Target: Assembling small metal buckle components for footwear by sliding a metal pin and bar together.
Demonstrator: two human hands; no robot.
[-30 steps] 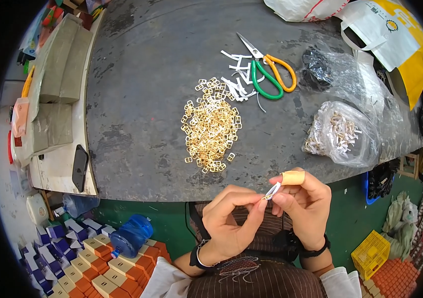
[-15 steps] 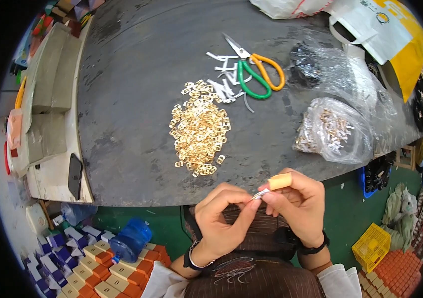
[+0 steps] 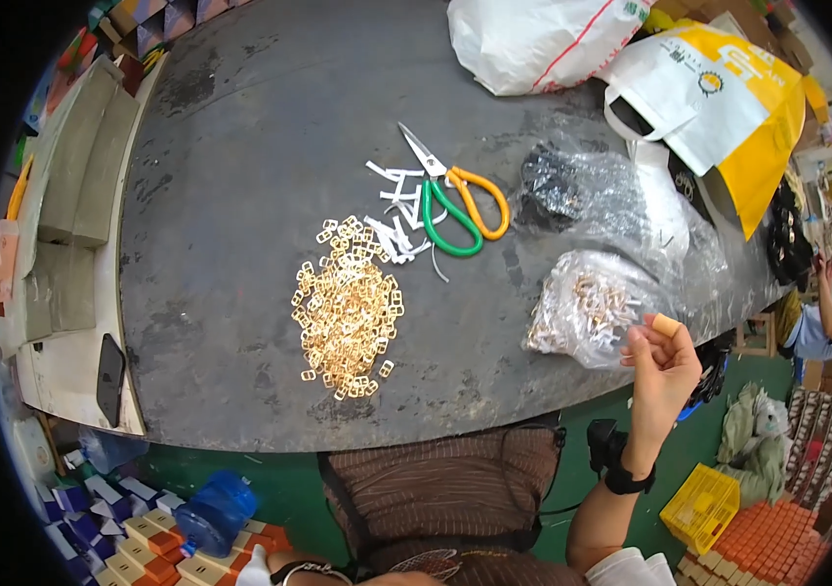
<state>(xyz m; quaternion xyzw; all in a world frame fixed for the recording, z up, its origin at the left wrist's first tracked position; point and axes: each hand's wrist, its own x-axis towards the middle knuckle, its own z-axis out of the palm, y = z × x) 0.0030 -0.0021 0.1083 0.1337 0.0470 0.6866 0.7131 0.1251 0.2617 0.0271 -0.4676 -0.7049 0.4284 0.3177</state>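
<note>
Right hand (image 3: 665, 361) partly curled, thumb near fingertips (cannot tell if anything is pinched), beside plastic bag (image 3: 582, 308) near table's (image 3: 465, 361) near edge. Broad tabletop stretch separates bag from gold buckles (image 3: 348, 317). Left hand (image 3: 401, 580) mostly cut off below; grip cannot be told.

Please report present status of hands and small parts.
Right hand near clear bag, contact unclear. Left hand mostly cut off below. Gold buckles piled on table; scissors nearby.
</note>
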